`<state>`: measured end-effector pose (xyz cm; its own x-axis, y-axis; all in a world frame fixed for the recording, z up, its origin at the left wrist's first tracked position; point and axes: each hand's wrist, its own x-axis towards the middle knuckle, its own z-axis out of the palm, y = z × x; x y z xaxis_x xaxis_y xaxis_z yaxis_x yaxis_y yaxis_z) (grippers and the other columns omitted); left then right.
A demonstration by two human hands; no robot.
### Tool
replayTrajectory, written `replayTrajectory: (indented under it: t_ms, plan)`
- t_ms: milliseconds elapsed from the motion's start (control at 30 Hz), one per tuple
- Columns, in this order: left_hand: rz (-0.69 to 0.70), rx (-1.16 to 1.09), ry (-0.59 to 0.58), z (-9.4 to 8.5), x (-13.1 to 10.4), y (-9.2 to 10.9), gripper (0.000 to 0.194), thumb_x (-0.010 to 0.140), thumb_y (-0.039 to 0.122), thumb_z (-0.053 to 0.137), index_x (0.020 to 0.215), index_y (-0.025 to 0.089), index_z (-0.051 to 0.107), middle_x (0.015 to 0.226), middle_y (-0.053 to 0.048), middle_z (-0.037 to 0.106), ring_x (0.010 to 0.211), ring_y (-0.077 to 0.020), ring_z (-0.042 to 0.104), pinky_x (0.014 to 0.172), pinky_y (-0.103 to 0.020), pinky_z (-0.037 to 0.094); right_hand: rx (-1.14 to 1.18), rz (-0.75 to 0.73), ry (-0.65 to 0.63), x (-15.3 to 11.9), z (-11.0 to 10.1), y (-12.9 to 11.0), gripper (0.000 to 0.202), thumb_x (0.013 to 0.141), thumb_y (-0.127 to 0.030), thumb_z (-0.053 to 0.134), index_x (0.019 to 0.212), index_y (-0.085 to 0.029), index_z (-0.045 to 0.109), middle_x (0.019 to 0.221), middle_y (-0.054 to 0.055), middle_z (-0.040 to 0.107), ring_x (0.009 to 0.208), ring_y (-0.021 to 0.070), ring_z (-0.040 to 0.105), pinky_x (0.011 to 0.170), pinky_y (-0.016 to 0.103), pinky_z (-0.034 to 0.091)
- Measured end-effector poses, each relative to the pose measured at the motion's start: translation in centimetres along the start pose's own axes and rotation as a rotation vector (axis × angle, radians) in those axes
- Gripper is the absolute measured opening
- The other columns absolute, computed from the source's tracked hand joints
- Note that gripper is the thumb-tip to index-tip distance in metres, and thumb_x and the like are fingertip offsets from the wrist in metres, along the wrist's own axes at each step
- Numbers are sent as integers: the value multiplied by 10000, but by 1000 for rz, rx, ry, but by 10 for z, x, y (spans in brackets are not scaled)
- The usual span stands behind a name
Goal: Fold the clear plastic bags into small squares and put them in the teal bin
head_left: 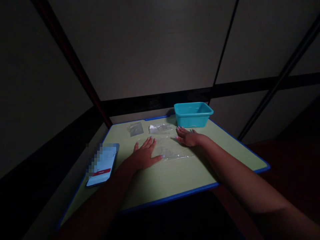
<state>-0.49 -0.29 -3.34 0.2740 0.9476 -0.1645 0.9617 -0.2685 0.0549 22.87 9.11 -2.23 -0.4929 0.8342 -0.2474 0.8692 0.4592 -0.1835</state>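
Observation:
A clear plastic bag [172,150] lies flat across the middle of the small table. On its left end rests my left hand [146,155], palm down, with the fingers spread and the thumb pointing right along the bag. My right hand [187,136] is over the bag's right part, fingers stretched out and turned to the left; whether its palm touches the plastic I cannot tell. Behind the bag are a folded clear plastic packet [160,128] and a flat greyish plastic sheet or bag [136,129].
At the back right of the pale, blue-edged table [160,185] stands a turquoise plastic basket [193,119]. A phone [103,165] with a lit, partly blurred screen lies at the left edge. Wardrobe-like panels [155,50] rise right behind the table.

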Motion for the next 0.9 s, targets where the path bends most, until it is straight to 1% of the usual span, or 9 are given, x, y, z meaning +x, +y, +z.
replayTrajectory:
  t_ms: [67, 167, 267, 333, 467, 567, 633, 800, 900]
  plan:
    - [-23, 5, 27, 0, 2, 1, 794, 830, 656, 185, 1429, 152, 54, 1481, -109, 6, 1357, -279, -17, 1021, -594, 17, 19, -19, 31, -2, -1, -3, 674, 866, -586, 108, 1433, -231, 21, 1486, 16, -56, 1355, 223, -61, 1040, 566, 58]
    - [-60, 6, 98, -1, 4, 0, 725, 856, 606, 165, 1430, 173, 69, 1483, -81, -12, 1358, -267, -35, 1015, -604, 25, 45, -76, 75, -4, -1, -6, 669, 867, -584, 108, 1433, -239, 14, 1484, 7, -75, 1352, 216, -87, 1037, 566, 33]
    - [-77, 1, 154, -1, 6, -1, 710, 858, 600, 169, 1430, 187, 81, 1482, -73, -29, 1361, -256, -17, 1019, -598, 33, 49, -129, 93, -4, 1, -8, 685, 860, -599, 121, 1431, -240, 1, 1485, 10, -63, 1354, 212, -80, 1038, 560, 8]
    - [-70, -4, 168, -1, 7, -1, 703, 861, 595, 174, 1429, 191, 89, 1483, -68, -25, 1361, -257, -7, 1023, -590, 38, 45, -157, 92, -4, 2, -11, 717, 844, -629, 149, 1430, -244, 3, 1484, 10, -57, 1355, 221, -76, 1035, 562, -5]
    - [-42, -3, 176, 2, 9, 0, 689, 864, 582, 199, 1428, 199, 104, 1484, -66, -13, 1360, -260, -8, 1028, -579, 47, 46, -195, 94, -7, 3, -20, 790, 792, -700, 226, 1428, -274, 30, 1484, 3, -51, 1355, 243, -71, 1036, 554, -32]
    - [-10, 4, 183, 4, 11, -1, 698, 858, 593, 214, 1427, 204, 105, 1484, -62, -24, 1361, -251, -13, 1028, -578, 59, 42, -237, 107, -7, 5, -25, 815, 775, -725, 228, 1429, -272, 49, 1486, 18, -31, 1357, 253, -45, 1029, 567, -27]
    - [0, 5, 170, 6, 12, -2, 709, 851, 609, 217, 1427, 211, 109, 1484, -57, -22, 1362, -245, -11, 1029, -578, 56, 29, -247, 90, -6, 6, -25, 809, 779, -724, 219, 1429, -267, 65, 1486, 31, -8, 1357, 259, -32, 1022, 583, -19]
    - [-16, -12, 91, 9, 13, -6, 730, 843, 624, 215, 1426, 197, 118, 1481, -96, 13, 1361, -250, 13, 1029, -572, 75, 13, -186, 23, -4, 4, -17, 771, 809, -684, 224, 1429, -250, 75, 1487, 48, 15, 1358, 253, -22, 1024, 589, -5]
    - [-19, 4, 112, 9, 13, -7, 702, 858, 584, 225, 1425, 184, 115, 1483, -96, 13, 1360, -255, 15, 1025, -578, 94, 56, -151, 32, -2, 1, -10, 745, 833, -648, 235, 1429, -224, 91, 1486, 53, -2, 1356, 257, -40, 1024, 598, 9]
